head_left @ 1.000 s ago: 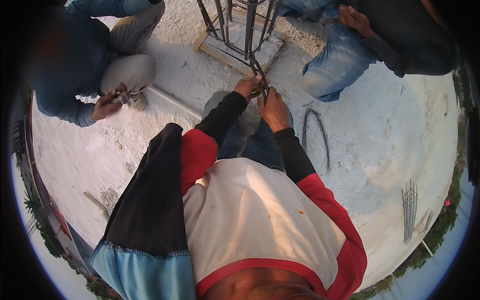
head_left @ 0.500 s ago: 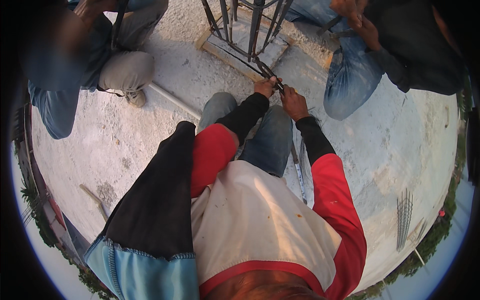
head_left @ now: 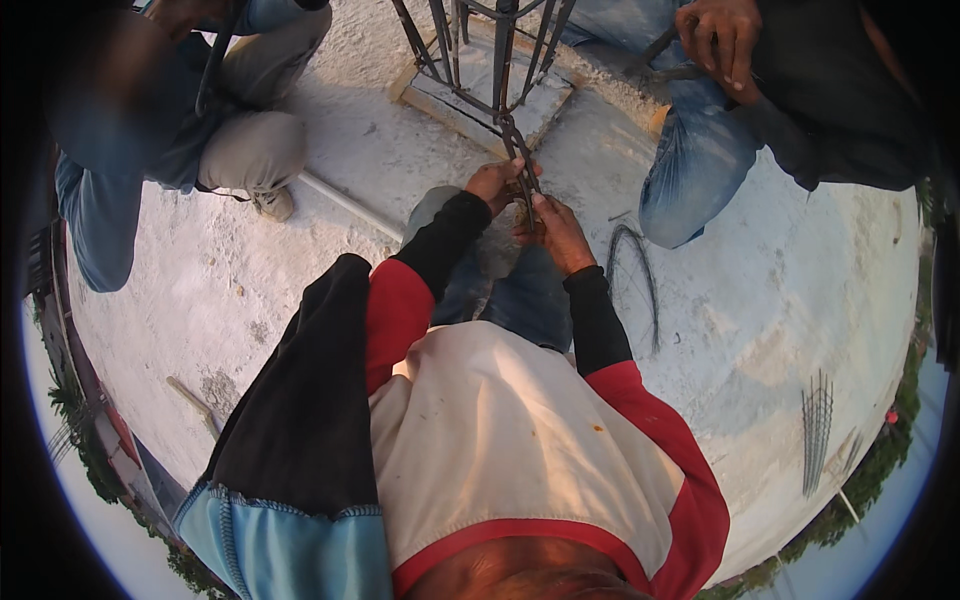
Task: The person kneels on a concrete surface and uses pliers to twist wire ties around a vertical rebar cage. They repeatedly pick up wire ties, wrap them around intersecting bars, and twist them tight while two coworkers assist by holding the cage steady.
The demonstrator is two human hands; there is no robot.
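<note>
Long-handled dark pincers [head_left: 514, 150] reach from my hands to the foot of an upright steel rebar cage [head_left: 503, 65], their jaws at its near corner. My left hand [head_left: 494, 186] is closed round one handle. On the other handle, nearer to me, my right hand [head_left: 562, 236] is closed, thumb on top. The cage stands on a raised concrete block [head_left: 460, 112] with a wooden edge. Whether the jaws grip a wire is too small to tell.
A loop of thin dark wire [head_left: 655, 300] lies right of my knees. A pale pipe [head_left: 345, 205] lies to the left. Co-workers crouch at far left [head_left: 255, 150] and far right [head_left: 700, 150]. A rebar bundle [head_left: 816, 435] lies at the right.
My hands have shifted left and slightly toward me, and the pincers stand more upright in the picture. The wire loop on the right now shows. The right co-worker's hand has shifted.
</note>
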